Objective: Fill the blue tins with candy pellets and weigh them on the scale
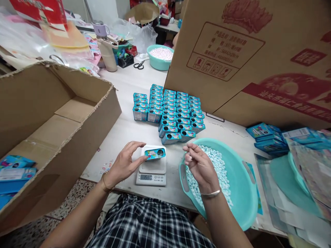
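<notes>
A small blue candy box (152,154), with a dark round hole in its top, sits on the white kitchen scale (152,179), whose display is lit. My left hand (125,160) is beside the box with thumb and fingers spread, the thumb tip at its left edge. Over the turquoise basin (240,186) is my right hand (200,165), its fingers curled around a few pale candies (188,159). Many more light-blue candies (219,162) lie in the basin under that hand.
Rows of blue boxes (170,112) stand behind the scale. An open carton (98,117) is at left, and a large printed carton (248,62) at right. Flat blue boxes (270,137) are piled at right. Scissors (139,65) and another candy basin (160,62) lie farther back.
</notes>
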Tool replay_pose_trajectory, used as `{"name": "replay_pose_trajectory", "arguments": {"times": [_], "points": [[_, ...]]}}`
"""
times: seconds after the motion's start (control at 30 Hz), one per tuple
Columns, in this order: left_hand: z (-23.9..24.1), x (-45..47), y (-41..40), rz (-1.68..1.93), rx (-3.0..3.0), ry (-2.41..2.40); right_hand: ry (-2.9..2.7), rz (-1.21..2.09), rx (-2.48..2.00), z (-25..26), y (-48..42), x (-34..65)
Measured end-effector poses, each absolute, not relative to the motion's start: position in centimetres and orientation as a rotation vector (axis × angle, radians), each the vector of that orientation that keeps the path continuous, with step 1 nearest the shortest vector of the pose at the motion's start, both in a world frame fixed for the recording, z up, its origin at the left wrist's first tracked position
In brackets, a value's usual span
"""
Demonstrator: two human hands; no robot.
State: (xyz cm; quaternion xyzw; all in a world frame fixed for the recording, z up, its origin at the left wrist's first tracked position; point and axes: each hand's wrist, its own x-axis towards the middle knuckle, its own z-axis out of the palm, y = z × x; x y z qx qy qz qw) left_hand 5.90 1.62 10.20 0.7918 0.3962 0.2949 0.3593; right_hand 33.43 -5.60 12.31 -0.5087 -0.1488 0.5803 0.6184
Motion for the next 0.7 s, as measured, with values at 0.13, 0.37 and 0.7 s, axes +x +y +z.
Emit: {"name": "replay_pose_trajectory", "arguments": {"times": [0.13,0.37,0.7], "points": [[9.9,5.7,1.3,0.739,2.014,1.026,-0.525,1.267,-1.188,12.8,-3.6,29.9],[9.3,5.7,0.9,0.730,1.977,1.011,-0.489,1.078,-1.045,11.3,-1.2,24.8],[9.6,5.6,1.1,0.747,1.974,1.010,-0.113,1.106,-0.942,13.3,-1.0,26.9]]}}
